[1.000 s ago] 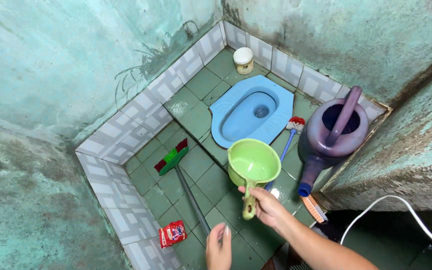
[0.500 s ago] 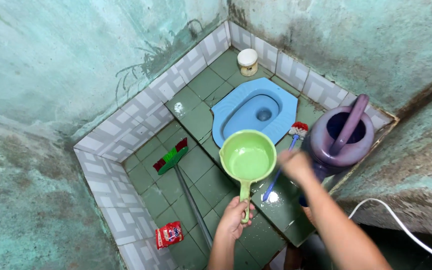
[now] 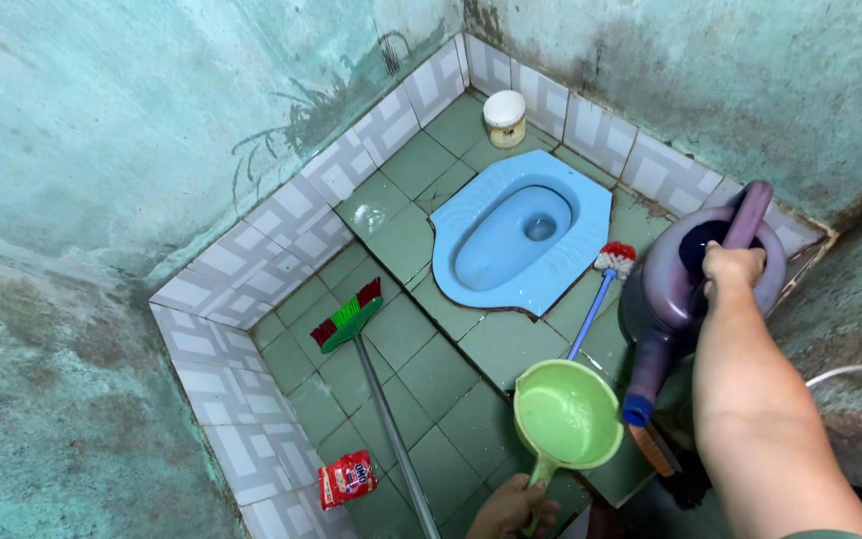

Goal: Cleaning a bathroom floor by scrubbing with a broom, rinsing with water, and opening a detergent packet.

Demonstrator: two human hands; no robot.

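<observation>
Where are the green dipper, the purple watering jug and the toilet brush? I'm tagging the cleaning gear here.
green dipper (image 3: 566, 417), head view, inside of its bowl.
purple watering jug (image 3: 672, 284), head view, its rounded body.
toilet brush (image 3: 615, 259), head view, its bristle head.

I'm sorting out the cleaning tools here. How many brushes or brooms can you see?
3: a green-and-red broom on the tiles left of the blue pan, a blue-handled toilet brush beside the pan, and a scrub brush below the purple jug, partly hidden.

A light green plastic dipper (image 3: 568, 414), a purple plastic watering jug (image 3: 675, 289) and a sky-blue squat pan (image 3: 521, 235) are seen against dull green floor tiles (image 3: 421, 374).
</observation>
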